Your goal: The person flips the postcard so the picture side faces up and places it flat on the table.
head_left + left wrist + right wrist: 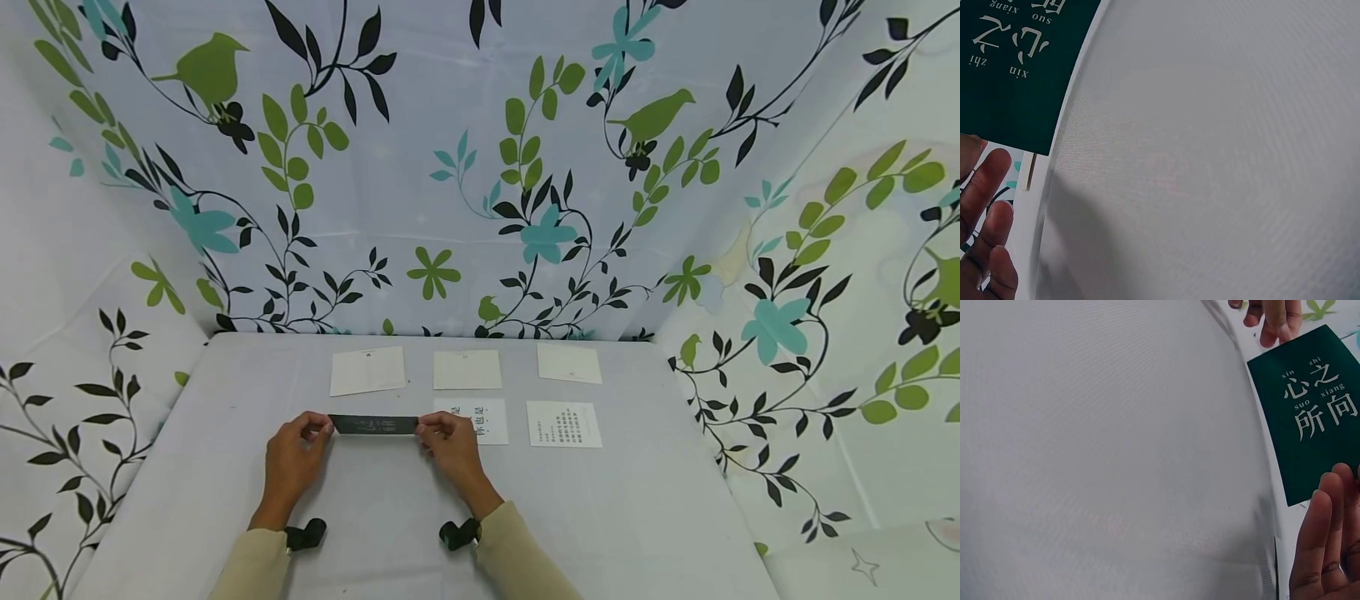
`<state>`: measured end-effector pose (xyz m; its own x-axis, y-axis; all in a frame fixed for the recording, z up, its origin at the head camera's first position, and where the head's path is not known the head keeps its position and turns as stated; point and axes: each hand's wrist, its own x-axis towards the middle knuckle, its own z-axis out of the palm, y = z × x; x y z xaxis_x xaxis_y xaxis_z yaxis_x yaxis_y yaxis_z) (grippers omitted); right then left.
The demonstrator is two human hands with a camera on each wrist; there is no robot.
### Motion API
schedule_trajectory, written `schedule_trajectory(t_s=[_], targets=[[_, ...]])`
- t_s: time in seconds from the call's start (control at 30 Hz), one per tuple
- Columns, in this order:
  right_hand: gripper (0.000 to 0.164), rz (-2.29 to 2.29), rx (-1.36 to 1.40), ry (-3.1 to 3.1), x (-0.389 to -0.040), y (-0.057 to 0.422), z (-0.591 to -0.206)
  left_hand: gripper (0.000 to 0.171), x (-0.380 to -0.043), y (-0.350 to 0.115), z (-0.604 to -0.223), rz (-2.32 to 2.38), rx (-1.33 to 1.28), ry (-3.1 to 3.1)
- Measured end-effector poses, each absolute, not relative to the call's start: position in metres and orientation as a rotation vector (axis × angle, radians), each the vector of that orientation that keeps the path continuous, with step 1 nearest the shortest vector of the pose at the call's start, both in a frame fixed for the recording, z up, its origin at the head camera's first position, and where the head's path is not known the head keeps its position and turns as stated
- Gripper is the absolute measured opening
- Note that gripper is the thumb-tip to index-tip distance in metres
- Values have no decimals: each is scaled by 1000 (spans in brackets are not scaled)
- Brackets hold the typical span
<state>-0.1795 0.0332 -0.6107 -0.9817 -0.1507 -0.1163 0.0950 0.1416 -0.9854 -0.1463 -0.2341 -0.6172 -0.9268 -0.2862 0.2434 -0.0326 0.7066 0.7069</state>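
Note:
A dark green card (375,425) with white Chinese characters and pinyin is held up by its two short ends, tilted steeply in the head view. My left hand (292,462) pinches its left end, and my right hand (456,454) pinches the right end. In the left wrist view the card (1016,94) appears upside down, with left fingers (997,219) below its edge. The right wrist view shows the card's printed face (1272,375) upright, right fingers (1316,537) at its near end. A white card with large black characters (491,425) lies partly behind my right hand.
Three pale cards lie in a back row: left (367,372), middle (467,370) and right (569,364). A card with small printed text (564,425) lies in front of the right one. Patterned cloth (420,167) surrounds the white table (637,517) at the back and sides.

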Motion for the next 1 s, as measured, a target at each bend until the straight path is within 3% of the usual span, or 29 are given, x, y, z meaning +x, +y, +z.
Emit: schedule_trajectory(t_s=[1.0], targets=[[10, -1974, 6, 2201, -179, 35, -617, 5, -147, -228, -616, -1065, 227, -2557]])
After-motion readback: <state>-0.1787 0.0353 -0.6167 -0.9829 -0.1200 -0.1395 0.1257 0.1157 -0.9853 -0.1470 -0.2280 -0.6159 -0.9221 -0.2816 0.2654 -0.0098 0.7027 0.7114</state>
